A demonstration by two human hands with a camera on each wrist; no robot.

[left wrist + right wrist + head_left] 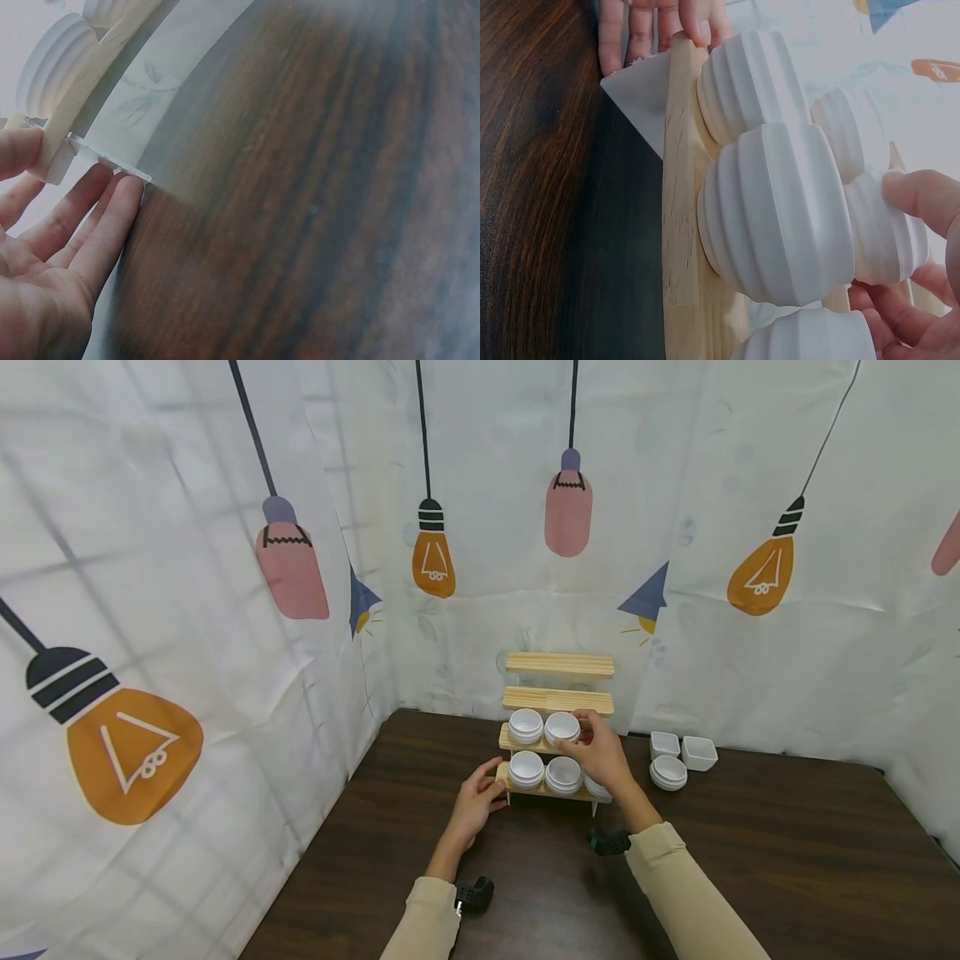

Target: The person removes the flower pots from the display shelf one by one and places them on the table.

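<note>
Bowls (563, 775) on the bottom tier (502, 769) block the front; rightward, the table (795, 860) offers room.

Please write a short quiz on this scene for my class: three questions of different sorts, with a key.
1. The right hand grips:
A) the top shelf
B) a round cup on the second shelf from the bottom
C) the left sleeve

2. True or false: the loose round cup on the table stands nearer the person than the two square dishes.

3. Fill in: the left hand holds the stand at the left end of its ___ shelf.

Key: 1. B; 2. True; 3. lowest
</note>
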